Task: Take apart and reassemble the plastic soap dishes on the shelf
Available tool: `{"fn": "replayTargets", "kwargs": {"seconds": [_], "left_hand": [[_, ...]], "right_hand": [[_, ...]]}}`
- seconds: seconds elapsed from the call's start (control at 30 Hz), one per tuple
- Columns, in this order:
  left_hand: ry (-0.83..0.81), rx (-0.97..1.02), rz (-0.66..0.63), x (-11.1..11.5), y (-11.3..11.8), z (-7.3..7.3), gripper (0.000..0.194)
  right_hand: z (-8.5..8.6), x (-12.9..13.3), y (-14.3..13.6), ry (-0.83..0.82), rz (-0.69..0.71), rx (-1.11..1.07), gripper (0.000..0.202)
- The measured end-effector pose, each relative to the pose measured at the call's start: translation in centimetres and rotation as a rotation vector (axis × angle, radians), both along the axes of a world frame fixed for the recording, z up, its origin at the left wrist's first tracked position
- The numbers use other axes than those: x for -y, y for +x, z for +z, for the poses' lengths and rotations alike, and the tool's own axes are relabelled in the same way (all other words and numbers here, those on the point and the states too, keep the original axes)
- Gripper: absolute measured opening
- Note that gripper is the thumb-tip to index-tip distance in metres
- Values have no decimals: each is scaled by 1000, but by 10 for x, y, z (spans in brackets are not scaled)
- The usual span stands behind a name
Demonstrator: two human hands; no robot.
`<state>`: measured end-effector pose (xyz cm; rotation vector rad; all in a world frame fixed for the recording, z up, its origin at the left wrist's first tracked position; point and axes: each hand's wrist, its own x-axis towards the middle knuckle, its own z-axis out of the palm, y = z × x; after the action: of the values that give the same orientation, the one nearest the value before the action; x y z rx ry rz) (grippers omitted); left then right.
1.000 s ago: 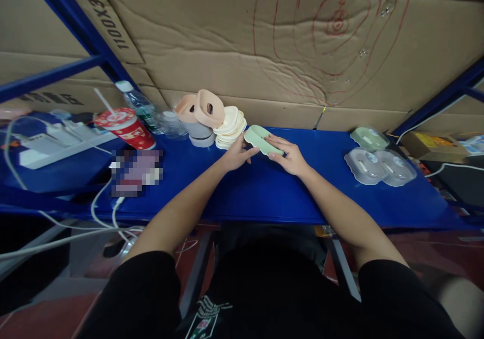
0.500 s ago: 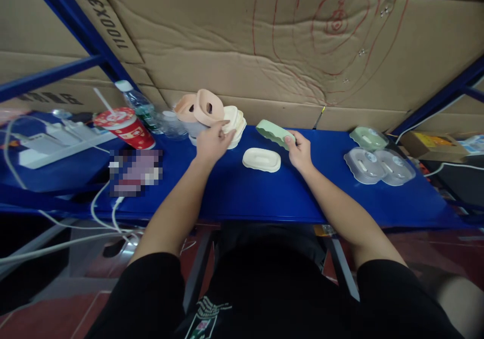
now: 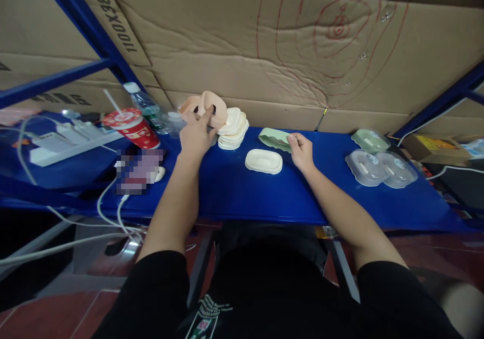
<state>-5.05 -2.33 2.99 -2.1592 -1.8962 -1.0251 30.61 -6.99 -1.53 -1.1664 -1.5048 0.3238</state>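
just beyond cream tray, wavy-edged green tray pinched in right hand; leftward, left hand spread over holed peach tray.

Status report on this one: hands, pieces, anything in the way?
Right hand gripping green piece. Left hand over peach piece, contact unclear. Cream piece lying on blue table; cream stack close beside left hand.

Rm on blue table btwn R fingers & clear packs; cream tray blocks ctr.
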Motion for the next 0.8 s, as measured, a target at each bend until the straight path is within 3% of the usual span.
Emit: {"fn": "replayTargets", "kwargs": {"seconds": [0.27,0.5,0.8], "left_hand": [[96,87,13,-6,3,-3,42],[-104,-143,124,9,15,16,65],[-107,-78,132,9,16,18,60]], "right_hand": [[0,-1,1,-27,11,14,69],[-2,-3,2,-25,19,-4,68],[0,-1,3,-29,15,9,67]]}}
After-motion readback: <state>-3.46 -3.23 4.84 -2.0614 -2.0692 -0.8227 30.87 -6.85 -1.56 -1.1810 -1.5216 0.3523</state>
